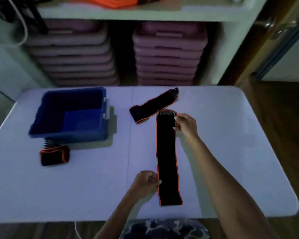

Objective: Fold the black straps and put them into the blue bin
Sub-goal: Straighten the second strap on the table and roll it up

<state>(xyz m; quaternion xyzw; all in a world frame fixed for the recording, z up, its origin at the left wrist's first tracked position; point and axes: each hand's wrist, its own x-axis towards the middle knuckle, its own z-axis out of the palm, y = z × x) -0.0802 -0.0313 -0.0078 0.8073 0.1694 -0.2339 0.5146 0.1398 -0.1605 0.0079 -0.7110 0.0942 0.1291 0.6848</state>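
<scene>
A long black strap [166, 152] with orange edging lies stretched flat on the white table [231, 152], running away from me. My right hand [186, 125] pinches its far end at the right edge, by the grey ribbed patch. My left hand [146, 182] pinches its left edge near the close end. A second black strap [152, 105] lies loosely at an angle just beyond. A folded strap [54, 155] sits on the table in front of the blue bin [41, 114], whose inside looks empty apart from shadow.
Behind the table stand shelves with two stacks of purple trays [169, 54]. Orange items [121, 1] lie on the upper shelf. A wooden floor [274, 109] shows to the right. A patterned seat [164, 229] is at the near table edge.
</scene>
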